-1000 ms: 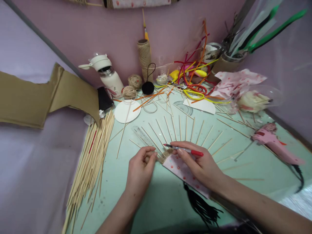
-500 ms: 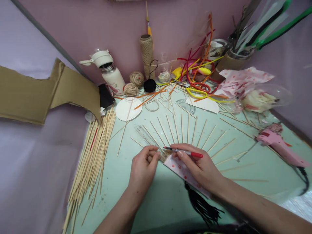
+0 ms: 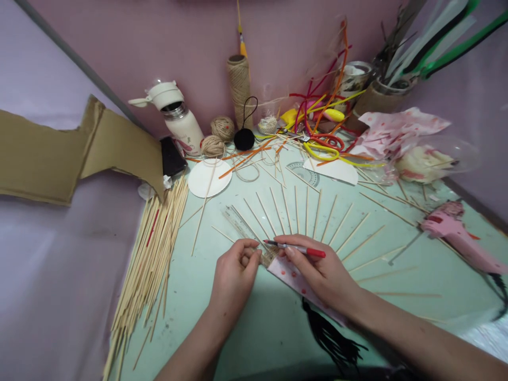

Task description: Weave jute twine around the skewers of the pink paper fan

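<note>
My right hand [image 3: 317, 264] grips a red-and-grey pen [image 3: 299, 248], its tip pointing left just above the stick ends. The fingers of my left hand [image 3: 238, 270] are pinched together at the lower end of a clear ruler [image 3: 242, 225], close to the pen tip. Beneath my hands lies a fan-like piece of thin wooden sticks [image 3: 297, 209] spread in an arc. Its base has pink cloth with red dots [image 3: 288, 272] and a brown woven band [image 3: 271, 255]. My right hand partly covers the base. A black tassel [image 3: 329, 336] hangs from the lower edge.
Loose wooden sticks [image 3: 153, 264] are piled at the left beside bent cardboard [image 3: 123, 143]. A pink glue gun [image 3: 456, 233] lies right. Along the back are a white bottle [image 3: 184, 129], twine spool [image 3: 238, 87], scissors [image 3: 327, 148], paper disc [image 3: 202, 182] and protractor [image 3: 299, 173].
The pen has shifted slightly left and its tip a little down. The ruler's upper end has moved slightly right, nearer the stick beside it. My left hand stays nearly in place.
</note>
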The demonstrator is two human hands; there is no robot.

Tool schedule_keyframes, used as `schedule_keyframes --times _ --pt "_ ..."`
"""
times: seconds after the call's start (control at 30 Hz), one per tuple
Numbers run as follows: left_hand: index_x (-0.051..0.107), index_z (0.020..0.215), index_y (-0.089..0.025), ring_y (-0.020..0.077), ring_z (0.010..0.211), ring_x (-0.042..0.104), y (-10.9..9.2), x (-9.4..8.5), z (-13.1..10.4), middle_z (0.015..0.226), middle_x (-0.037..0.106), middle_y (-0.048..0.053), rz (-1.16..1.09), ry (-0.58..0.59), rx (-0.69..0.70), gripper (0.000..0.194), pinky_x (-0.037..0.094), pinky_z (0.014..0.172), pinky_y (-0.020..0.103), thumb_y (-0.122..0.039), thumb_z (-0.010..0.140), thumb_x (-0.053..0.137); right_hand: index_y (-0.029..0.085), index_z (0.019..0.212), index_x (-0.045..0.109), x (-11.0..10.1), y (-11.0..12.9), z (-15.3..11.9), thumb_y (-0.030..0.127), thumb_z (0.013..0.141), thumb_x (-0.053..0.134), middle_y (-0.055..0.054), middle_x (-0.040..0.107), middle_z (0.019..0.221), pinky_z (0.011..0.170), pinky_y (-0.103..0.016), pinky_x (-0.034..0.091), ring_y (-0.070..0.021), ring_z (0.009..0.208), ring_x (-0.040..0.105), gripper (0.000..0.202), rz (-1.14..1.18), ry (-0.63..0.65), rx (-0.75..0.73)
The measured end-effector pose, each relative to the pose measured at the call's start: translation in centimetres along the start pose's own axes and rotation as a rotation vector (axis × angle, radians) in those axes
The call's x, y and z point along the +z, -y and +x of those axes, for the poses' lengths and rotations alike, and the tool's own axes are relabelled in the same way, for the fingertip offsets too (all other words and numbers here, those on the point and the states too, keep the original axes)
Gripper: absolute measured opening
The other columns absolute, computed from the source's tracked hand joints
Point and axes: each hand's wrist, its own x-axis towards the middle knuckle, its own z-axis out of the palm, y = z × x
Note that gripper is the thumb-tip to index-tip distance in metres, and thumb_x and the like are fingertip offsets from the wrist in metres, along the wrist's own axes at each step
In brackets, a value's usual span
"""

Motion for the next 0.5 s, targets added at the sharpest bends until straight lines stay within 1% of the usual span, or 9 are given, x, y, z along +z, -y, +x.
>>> schedule_keyframes --times 0.2,0.37,0.5 --pt "0.064 0.092 -0.019 0.0123 0.055 0.052 0.0 0.1 0.1 0.062 0.058 -0.003 0.003 -0.002 0.013 0.019 0.038 0.056 0.023 -0.032 0.082 0.055 0.024 0.110 0.069 0.3 0.8 0.6 0.035 0.094 0.048 -0.006 0.071 0.112 0.091 -0.035 0.052 -0.0202 0.101 0.066 0.028 -0.023 -0.003 -0.014" --pt "0.063 0.091 -0.019 0.0125 0.054 0.052 0.0 0.2 0.1 0.061 0.058 -0.003 -0.017 -0.002 0.015 0.018 0.038 0.055 0.023 -0.032 0.082 0.054 0.021 0.109 0.068 0.4 1.2 1.3 0.035 0.093 0.048 -0.008 0.074 0.102 0.089 -0.037 0.053 -0.0208 0.092 0.069 0.029 -0.002 -0.002 0.003" --pt "0.063 0.089 -0.019 0.0123 0.052 0.052 0.0 0.2 0.1 0.059 0.058 -0.003 -0.021 0.000 0.006 0.018 0.038 0.054 0.023 -0.032 0.081 0.055 0.021 0.110 0.068 0.6 1.1 1.6 0.036 0.093 0.048 -0.008 0.075 0.096 0.088 -0.037 0.054 -0.0207 0.090 0.069 0.030 0.022 -0.005 0.008"
